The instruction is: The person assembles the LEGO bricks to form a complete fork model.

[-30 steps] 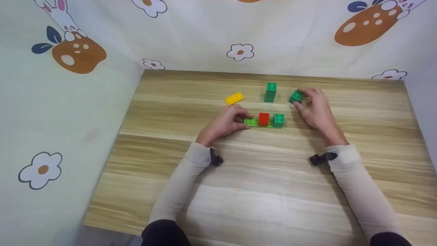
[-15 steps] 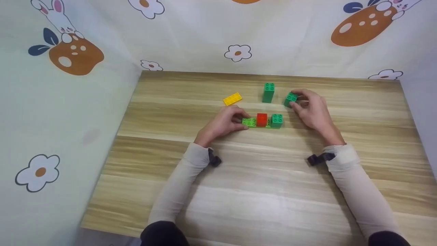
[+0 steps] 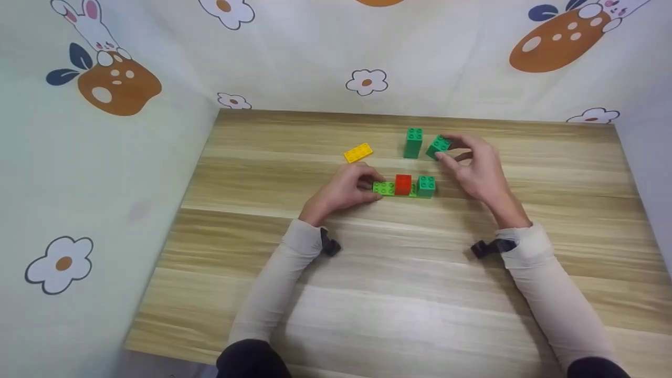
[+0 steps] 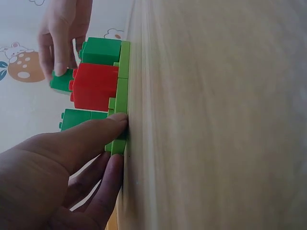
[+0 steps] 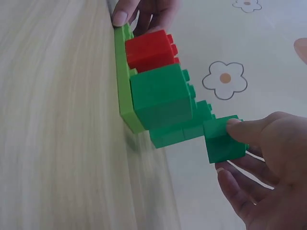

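My left hand (image 3: 350, 184) pinches the left end of a light green strip of toy building plate (image 3: 384, 189) lying on the table. A red building brick (image 3: 403, 185) sits near the strip's middle, and a green brick (image 3: 426, 187) stands on its right end, with a small gap of bare studs between them. Thumb and fingers of my right hand (image 3: 479, 167) pinch another green building brick (image 5: 223, 139), held tilted at the right of a green tower (image 3: 413, 144). In the right wrist view this tower shows a seam between two stacked bricks.
Behind my left hand lies a flat yellow plate (image 3: 358, 153), turned at an angle on the wooden table (image 3: 367, 294). A patterned cloth wall (image 3: 299, 58) rises along the table's back edge, with another at the left side.
My right hand has carried its green brick leftward, toward the green tower, and turned it slightly. The left hand stays at the end of the light green strip.
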`<state>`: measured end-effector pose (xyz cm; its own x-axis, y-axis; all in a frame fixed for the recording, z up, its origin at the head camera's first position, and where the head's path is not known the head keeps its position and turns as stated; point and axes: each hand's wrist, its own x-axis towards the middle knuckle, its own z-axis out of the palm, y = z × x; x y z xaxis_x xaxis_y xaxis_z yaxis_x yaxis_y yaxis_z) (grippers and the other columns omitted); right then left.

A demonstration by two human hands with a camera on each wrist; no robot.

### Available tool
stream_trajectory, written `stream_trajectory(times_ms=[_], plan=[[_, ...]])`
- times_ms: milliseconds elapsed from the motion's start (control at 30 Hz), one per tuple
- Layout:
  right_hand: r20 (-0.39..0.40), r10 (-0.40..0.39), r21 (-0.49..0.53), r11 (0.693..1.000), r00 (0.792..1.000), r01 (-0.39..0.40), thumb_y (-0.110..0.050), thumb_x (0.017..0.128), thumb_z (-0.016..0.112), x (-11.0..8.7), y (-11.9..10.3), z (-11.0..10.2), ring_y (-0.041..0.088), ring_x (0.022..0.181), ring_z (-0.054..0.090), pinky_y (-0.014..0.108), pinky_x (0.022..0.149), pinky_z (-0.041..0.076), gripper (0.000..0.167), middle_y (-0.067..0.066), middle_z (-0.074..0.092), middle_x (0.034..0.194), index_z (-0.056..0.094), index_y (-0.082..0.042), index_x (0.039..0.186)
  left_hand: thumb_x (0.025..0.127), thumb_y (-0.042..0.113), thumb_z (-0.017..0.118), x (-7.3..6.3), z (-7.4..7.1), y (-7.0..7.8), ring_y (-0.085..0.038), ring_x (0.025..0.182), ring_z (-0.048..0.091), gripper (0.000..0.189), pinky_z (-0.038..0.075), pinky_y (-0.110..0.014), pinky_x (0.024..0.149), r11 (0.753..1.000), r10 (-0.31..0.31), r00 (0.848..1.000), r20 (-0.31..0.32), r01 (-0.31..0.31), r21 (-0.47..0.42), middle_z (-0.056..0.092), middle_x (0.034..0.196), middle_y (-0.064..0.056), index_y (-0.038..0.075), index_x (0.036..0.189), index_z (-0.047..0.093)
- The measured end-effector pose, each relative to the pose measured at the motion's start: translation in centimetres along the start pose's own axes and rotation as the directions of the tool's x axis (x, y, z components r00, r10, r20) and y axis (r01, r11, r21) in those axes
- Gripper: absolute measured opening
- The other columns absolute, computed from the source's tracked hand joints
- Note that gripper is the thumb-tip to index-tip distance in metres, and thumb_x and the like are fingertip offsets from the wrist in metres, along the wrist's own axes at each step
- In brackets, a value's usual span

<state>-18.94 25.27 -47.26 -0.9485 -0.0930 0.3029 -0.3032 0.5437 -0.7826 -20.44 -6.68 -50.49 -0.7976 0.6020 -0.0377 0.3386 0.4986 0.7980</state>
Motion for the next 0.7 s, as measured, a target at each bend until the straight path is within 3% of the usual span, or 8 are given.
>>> stream_trajectory(times_ms=[367, 533, 700], plan=[[0.004, -0.113, 0.048, 0.992, 0.994, 0.113, -0.019, 0.098, 0.082, -0.7, -2.5, 1.1, 0.011, 0.111, 0.072, 0.017, 0.084, 0.059, 0.039, 0.003, 0.078, 0.127, 0.075, -0.018, 0.137, 0.093, 0.013, 0.087, 0.0, -0.2, 0.0, -0.017, 0.111, 0.073, 0.036, 0.062, -0.029, 0.101, 1.000, -0.010, 1.000, 0.013, 0.010, -0.002, 0.074, 0.124, -0.007, 0.009, 0.128, 0.078], [0.047, -0.143, 0.081, 0.987, 0.989, 0.138, -0.015, 0.096, 0.084, -1.0, -3.6, 2.1, 0.013, 0.113, 0.071, 0.025, 0.086, 0.060, 0.042, 0.004, 0.078, 0.127, 0.075, -0.015, 0.137, 0.094, 0.014, 0.087, 0.0, -0.3, -0.1, -0.016, 0.112, 0.073, 0.036, 0.062, -0.030, 0.103, 1.000, -0.013, 1.000, 0.020, 0.014, -0.016, 0.074, 0.125, -0.005, 0.011, 0.129, 0.078], [0.133, -0.148, 0.077, 0.987, 0.980, 0.139, -0.023, 0.099, 0.082, -1.2, -3.9, 3.0, 0.017, 0.119, 0.070, 0.031, 0.092, 0.059, 0.041, 0.000, 0.076, 0.132, 0.073, -0.021, 0.139, 0.095, 0.015, 0.086, 0.2, -0.2, -0.2, -0.016, 0.113, 0.072, 0.037, 0.061, -0.030, 0.104, 1.000, -0.012, 0.999, 0.034, 0.013, -0.024, 0.074, 0.127, -0.005, 0.011, 0.130, 0.077]])
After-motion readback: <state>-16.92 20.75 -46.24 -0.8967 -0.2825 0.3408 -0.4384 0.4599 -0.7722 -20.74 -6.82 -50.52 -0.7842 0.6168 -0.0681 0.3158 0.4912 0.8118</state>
